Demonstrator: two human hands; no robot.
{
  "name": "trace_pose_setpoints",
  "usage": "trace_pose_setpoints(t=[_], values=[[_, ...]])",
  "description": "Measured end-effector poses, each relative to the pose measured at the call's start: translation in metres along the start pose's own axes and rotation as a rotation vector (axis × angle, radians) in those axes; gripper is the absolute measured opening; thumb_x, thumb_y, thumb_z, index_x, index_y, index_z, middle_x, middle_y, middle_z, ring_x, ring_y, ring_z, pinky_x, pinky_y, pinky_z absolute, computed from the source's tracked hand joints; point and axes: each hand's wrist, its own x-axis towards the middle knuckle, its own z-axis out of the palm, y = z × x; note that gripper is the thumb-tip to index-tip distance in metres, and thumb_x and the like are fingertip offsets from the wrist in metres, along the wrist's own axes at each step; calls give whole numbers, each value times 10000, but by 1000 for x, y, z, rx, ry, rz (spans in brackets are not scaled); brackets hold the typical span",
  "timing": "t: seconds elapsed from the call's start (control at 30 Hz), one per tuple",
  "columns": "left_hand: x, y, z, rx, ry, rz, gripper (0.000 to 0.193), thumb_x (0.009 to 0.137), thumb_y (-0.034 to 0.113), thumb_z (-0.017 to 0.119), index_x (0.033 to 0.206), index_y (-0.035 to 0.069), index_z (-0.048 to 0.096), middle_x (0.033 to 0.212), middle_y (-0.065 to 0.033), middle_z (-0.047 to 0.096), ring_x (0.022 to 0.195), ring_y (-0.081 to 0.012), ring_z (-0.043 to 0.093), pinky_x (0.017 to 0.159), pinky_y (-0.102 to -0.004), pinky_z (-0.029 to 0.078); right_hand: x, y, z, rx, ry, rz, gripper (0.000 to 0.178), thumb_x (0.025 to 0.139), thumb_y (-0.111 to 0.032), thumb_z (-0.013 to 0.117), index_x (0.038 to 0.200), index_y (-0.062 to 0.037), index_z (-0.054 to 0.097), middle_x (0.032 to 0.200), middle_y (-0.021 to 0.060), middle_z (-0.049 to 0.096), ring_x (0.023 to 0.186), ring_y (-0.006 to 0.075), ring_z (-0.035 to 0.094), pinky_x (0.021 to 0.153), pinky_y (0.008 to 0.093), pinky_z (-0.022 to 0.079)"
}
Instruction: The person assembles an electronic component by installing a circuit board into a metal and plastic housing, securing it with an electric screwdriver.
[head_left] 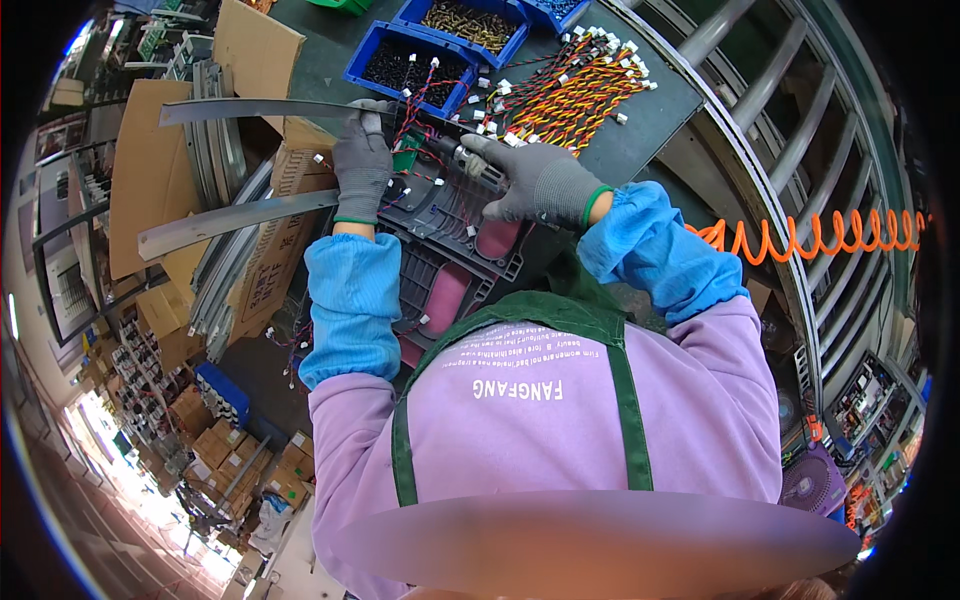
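My left hand (362, 165), in a grey knit glove, has its fingers closed over a long thin metal strip (250, 108). The strip juts out to the left past the bench. In my right hand (545, 180), also gloved, is a power screwdriver (478, 168), its dark end pointing left toward the strip. Between the hands sit a small green circuit board (407, 157) and twisted red and black wires (412, 108) with white plugs. Below them lies a dark grey plastic housing (405, 222) with pink pads (450, 295). The screwdriver's tip is hard to make out.
Blue bins of black screws (405, 78) and brass-coloured screws (470, 25) stand at the far side. A heap of red, yellow and black cables (565, 105) lies to their right. A second metal strip (235, 222) sticks out left, by a carton (150, 180). An orange coiled hose (830, 240) hangs right.
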Motion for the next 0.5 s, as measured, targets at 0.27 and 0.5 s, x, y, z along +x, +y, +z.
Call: trace_pose_setpoints(t=[0.27,0.5], values=[[6,-12,9,126,-66,-2,291,929,228,428,1127,50,544,970,-230,630,877,-425,610,748,-487,481,10,9,20,-32,160,-154,960,670,-468,731,1467,-268,235,857,134,675,810,346,655,714,424,515],[-16,8,-2,26,165,58,318,920,253,491,1154,41,537,1060,-184,620,970,-379,597,855,-437,468,-44,4,6,-58,116,-75,975,686,-441,728,1471,-178,212,1220,229,548,977,383,614,800,427,514]])
